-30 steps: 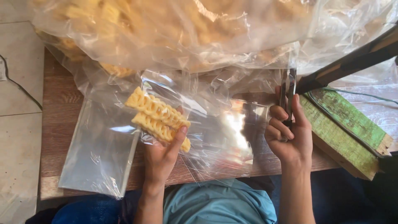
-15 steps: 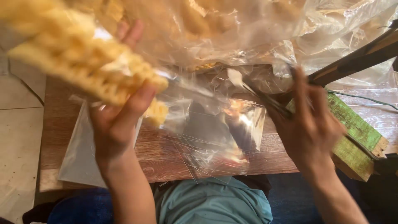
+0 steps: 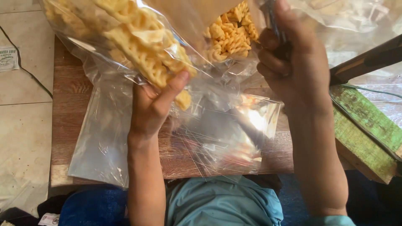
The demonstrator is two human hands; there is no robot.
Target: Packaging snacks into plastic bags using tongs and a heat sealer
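Observation:
My left hand (image 3: 153, 106) is raised above the table, shut on a small clear plastic bag (image 3: 125, 37) filled with yellow wavy crackers (image 3: 144, 56); the thumb presses against its lower end. My right hand (image 3: 293, 62) is lifted at the upper right, fingers closed around a thin metal tool (image 3: 271, 16), perhaps tongs, whose tip is cut off by the frame's top edge. Between the hands, a large clear bag (image 3: 230, 31) holds several loose crackers.
A stack of empty clear bags (image 3: 234, 138) lies on the brown wooden table (image 3: 67, 83). At the right sit a green-painted wooden block (image 3: 364, 134) and a dark slanted bar (image 3: 368, 60). A tiled floor (image 3: 21, 125) with a black cable (image 3: 29, 75) lies left.
Both hands have risen from the table. The left lifted the filled small bag up toward the camera. The right swung the metal tool up toward the large bag of crackers.

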